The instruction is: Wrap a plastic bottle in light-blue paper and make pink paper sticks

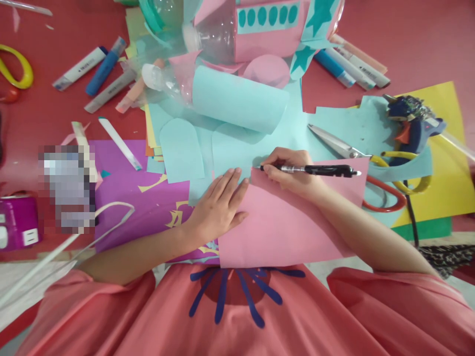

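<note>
My right hand (291, 173) grips a black pen (326, 170), its tip at the upper left corner of a pink sheet of paper (282, 227). Flat beside that corner lies my left hand (222, 202), fingers stretched out over the light blue paper and the edge of the pink sheet. Just above the hands rests a clear plastic bottle wrapped in light blue paper (237, 99). A light blue cut-out with a rounded top (181, 151) lies above my left hand. Part of the pink sheet is hidden under my right forearm.
Scissors with yellow and red handles (345, 141) lie at the right, near a blue glue gun (415, 128) and a yellow sheet (451, 173). A bottle wrapped in pink paper (270, 42) lies at the back. Several markers (106, 66) and a purple sheet (122, 183) are at the left.
</note>
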{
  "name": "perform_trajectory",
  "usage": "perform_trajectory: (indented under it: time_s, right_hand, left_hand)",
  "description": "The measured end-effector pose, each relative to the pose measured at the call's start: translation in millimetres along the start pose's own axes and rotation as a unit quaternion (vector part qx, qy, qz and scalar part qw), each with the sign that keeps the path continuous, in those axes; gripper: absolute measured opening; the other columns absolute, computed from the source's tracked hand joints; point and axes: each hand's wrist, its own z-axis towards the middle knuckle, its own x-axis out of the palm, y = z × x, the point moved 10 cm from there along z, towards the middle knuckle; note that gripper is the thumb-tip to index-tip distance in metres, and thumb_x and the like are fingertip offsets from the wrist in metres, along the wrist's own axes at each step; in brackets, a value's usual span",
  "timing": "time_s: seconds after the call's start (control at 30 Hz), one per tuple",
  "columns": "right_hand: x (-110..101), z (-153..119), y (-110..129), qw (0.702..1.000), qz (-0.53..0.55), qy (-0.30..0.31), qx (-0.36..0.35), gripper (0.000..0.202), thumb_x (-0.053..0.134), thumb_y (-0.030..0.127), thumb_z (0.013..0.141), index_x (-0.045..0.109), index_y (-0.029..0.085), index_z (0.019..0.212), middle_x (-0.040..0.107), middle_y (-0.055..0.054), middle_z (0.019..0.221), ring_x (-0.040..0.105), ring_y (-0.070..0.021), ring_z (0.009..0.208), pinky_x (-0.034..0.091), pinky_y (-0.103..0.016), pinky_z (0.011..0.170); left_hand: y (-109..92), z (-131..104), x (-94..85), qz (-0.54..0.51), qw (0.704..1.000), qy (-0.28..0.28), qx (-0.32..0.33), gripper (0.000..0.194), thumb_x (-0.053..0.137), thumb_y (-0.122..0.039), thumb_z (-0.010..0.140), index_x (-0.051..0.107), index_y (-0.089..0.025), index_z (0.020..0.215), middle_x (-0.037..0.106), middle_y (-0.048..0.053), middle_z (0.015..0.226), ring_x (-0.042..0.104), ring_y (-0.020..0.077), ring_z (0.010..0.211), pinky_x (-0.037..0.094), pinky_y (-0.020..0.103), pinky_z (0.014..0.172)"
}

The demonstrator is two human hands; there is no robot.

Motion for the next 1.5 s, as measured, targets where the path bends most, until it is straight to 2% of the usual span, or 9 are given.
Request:
perform_trajectory:
  time_s: [0.43, 0.57, 0.7, 0.87, 1.1, 1.3, 1.37, 1.43, 1.5]
  right_hand:
    - [0, -1, -2, 1.000, 0.011, -0.005, -0.009, 0.010, 0.060, 0.019, 0.075, 0.056, 0.018, 0.065, 0.054, 0.004, 0.055, 0.046, -0.0085, 0.050, 0.036, -0.025, 0.051]
    - [-3, -2, -6, 0.999, 0.051, -0.015, -0.003, 0.012, 0.062, 0.029, 0.077, 0.060, 0.018, 0.071, 0.056, 0.002, 0.056, 0.050, -0.0105, 0.047, 0.039, -0.025, 0.046]
    - [-16, -6, 2, 0.995, 0.018, -0.066, -0.072, 0.018, 0.061, 0.037, 0.082, 0.067, 0.020, 0.085, 0.059, 0.002, 0.060, 0.049, -0.0099, 0.045, 0.041, -0.025, 0.046]
    - [-17, -13, 25, 0.954, -0.182, -0.093, -0.219, 0.016, 0.059, 0.027, 0.084, 0.071, 0.021, 0.092, 0.065, -0.002, 0.071, 0.052, -0.0102, 0.055, 0.043, -0.024, 0.054]
    - [-15, -15, 22, 0.923, -0.283, -0.125, -0.227, 0.032, 0.050, 0.020, 0.084, 0.069, 0.018, 0.110, 0.070, -0.003, 0.074, 0.053, -0.0098, 0.052, 0.044, -0.024, 0.051]
    - [-10, -17, 26, 0.925, -0.280, -0.115, -0.228, 0.033, 0.056, 0.027, 0.085, 0.064, 0.018, 0.115, 0.075, -0.005, 0.088, 0.051, -0.0083, 0.048, 0.047, -0.025, 0.052]
    - [-9, -18, 32, 0.918, -0.288, -0.118, -0.247, 0.027, 0.056, 0.025, 0.085, 0.063, 0.017, 0.110, 0.075, -0.005, 0.084, 0.055, -0.0101, 0.051, 0.048, -0.025, 0.053]
    - [-5, -20, 38, 0.912, -0.288, -0.103, -0.274, 0.025, 0.056, 0.021, 0.085, 0.061, 0.016, 0.109, 0.075, -0.006, 0.086, 0.060, -0.0133, 0.059, 0.051, -0.027, 0.057]
    - [2, -21, 40, 0.913, -0.278, -0.062, -0.294, 0.029, 0.053, 0.018, 0.085, 0.058, 0.016, 0.114, 0.075, -0.009, 0.096, 0.064, -0.0161, 0.071, 0.054, -0.029, 0.063]
  left_hand:
    - [-3, -1, -4.2, 0.029, 0.999, -0.040, 0.015, 0.058, 0.048, -0.038, 0.094, 0.044, 0.000, 0.137, 0.051, 0.028, 0.139, 0.051, 0.0377, 0.130, 0.045, 0.045, 0.103]
    - [-2, -1, -3.3, 0.036, 0.999, -0.030, 0.012, 0.058, 0.048, -0.038, 0.094, 0.043, -0.001, 0.138, 0.050, 0.027, 0.141, 0.051, 0.0366, 0.131, 0.044, 0.044, 0.104]
    - [-1, -2, -1.9, 0.040, 0.999, -0.023, 0.007, 0.059, 0.047, -0.040, 0.095, 0.043, -0.003, 0.140, 0.048, 0.025, 0.143, 0.049, 0.0349, 0.133, 0.043, 0.043, 0.105]
    - [-5, -2, -9.1, 0.050, 0.998, -0.033, 0.021, 0.051, 0.046, -0.036, 0.096, 0.049, -0.005, 0.136, 0.055, 0.019, 0.139, 0.054, 0.0308, 0.127, 0.045, 0.040, 0.099]
    - [-23, -7, -30.8, 0.005, 0.989, -0.108, 0.103, 0.024, 0.050, -0.024, 0.094, 0.063, -0.016, 0.112, 0.074, 0.005, 0.100, 0.065, 0.0185, 0.090, 0.046, 0.032, 0.074]
    - [-14, -12, -44.6, -0.058, 0.977, -0.169, 0.114, 0.016, 0.050, -0.019, 0.092, 0.063, -0.014, 0.100, 0.063, -0.002, 0.067, 0.054, 0.0129, 0.059, 0.041, 0.028, 0.061]
    - [-16, -13, -45.6, -0.062, 0.974, -0.169, 0.136, 0.017, 0.050, -0.019, 0.093, 0.063, -0.016, 0.103, 0.067, -0.001, 0.073, 0.058, 0.0133, 0.066, 0.042, 0.028, 0.066]
    - [-23, -12, -38.6, -0.057, 0.973, -0.139, 0.173, 0.025, 0.050, -0.024, 0.095, 0.060, -0.017, 0.116, 0.072, 0.003, 0.102, 0.063, 0.0154, 0.094, 0.043, 0.030, 0.085]
    - [-27, -9, -25.9, -0.042, 0.976, -0.092, 0.190, 0.035, 0.047, -0.032, 0.097, 0.055, -0.019, 0.129, 0.064, 0.004, 0.130, 0.055, 0.0179, 0.120, 0.035, 0.035, 0.104]
